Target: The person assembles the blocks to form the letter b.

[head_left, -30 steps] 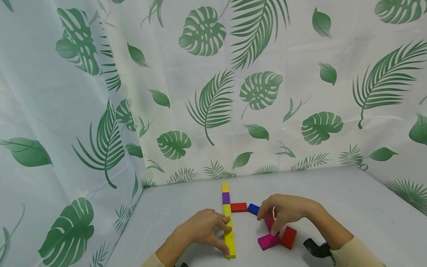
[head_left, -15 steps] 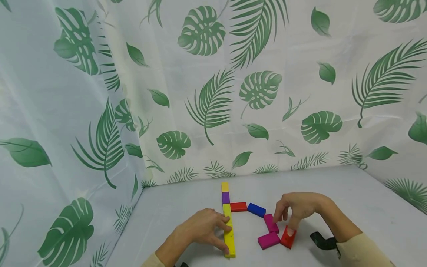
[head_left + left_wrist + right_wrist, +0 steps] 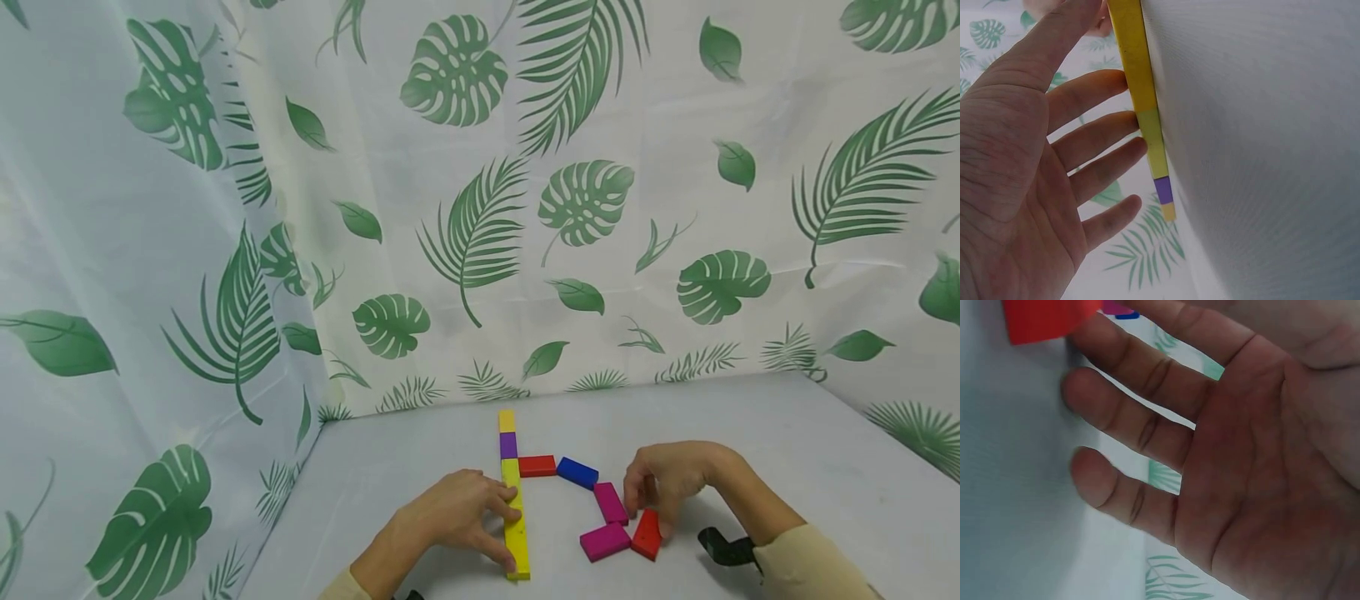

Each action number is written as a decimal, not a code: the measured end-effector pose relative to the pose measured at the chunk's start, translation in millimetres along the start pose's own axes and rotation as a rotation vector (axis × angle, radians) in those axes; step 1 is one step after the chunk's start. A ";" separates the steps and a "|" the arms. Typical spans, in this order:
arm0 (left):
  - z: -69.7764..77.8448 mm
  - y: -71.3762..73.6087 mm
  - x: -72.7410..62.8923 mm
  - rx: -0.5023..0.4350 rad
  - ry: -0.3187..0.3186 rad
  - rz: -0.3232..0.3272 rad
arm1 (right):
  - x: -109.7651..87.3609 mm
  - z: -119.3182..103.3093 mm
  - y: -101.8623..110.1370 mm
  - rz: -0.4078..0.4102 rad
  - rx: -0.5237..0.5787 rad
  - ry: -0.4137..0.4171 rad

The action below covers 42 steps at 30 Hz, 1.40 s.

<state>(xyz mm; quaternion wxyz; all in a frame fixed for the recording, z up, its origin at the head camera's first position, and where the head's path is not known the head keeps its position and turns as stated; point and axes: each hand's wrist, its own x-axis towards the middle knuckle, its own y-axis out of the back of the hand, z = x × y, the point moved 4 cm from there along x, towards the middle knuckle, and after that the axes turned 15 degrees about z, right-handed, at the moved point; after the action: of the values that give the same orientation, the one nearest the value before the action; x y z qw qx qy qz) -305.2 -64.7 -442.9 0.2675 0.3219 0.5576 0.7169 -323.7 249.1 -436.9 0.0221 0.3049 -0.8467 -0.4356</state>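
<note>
My left hand (image 3: 461, 512) lies beside the row of yellow blocks (image 3: 513, 492), fairly straight fingers touching its left side and the thumb at its near end. In the left wrist view, those fingertips meet the edge of the yellow blocks (image 3: 1138, 59). My right hand (image 3: 675, 475) pinches a red block (image 3: 646, 536) at the lower right, its thumb covering the block's right edge. Just left of it are a magenta block (image 3: 604, 542) and another magenta block (image 3: 611, 503). The right wrist view shows the red block (image 3: 1047, 319) by the fingertips, with the thumb tip out of frame.
A purple block (image 3: 508, 445) and an orange-yellow block (image 3: 507, 421) extend the row away from me. From its side, another red block (image 3: 537, 466) and a blue block (image 3: 577, 472) curve right. A leaf-patterned curtain (image 3: 487, 250) stands behind the white table (image 3: 405, 450).
My right hand has moved from the upper magenta block to the red block at the lower right, uncovering the blue and magenta blocks. Its thumb has shifted to that block's right edge. The left hand stays.
</note>
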 end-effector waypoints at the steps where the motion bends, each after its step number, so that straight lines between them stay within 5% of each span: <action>1: 0.0 0.0 0.0 -0.001 0.000 0.000 | 1.2 0.9 -1.0 -0.007 -0.006 -0.003; 10: -0.7 -0.9 0.1 -0.002 0.002 0.001 | 5.0 4.6 -3.2 -0.040 0.041 -0.022; 19: -1.0 -1.6 -0.1 0.013 -0.008 0.004 | 3.6 5.1 -3.7 0.021 0.025 -0.063; 42: -0.8 -0.8 -0.4 -0.008 0.012 0.000 | 5.0 3.1 -4.4 -0.004 0.022 -0.019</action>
<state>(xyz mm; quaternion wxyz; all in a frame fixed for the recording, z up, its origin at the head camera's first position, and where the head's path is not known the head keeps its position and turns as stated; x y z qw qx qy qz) -305.4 -65.3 -443.9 0.2653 0.3166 0.5563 0.7210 -326.5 246.8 -443.3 0.0098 0.3024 -0.8510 -0.4292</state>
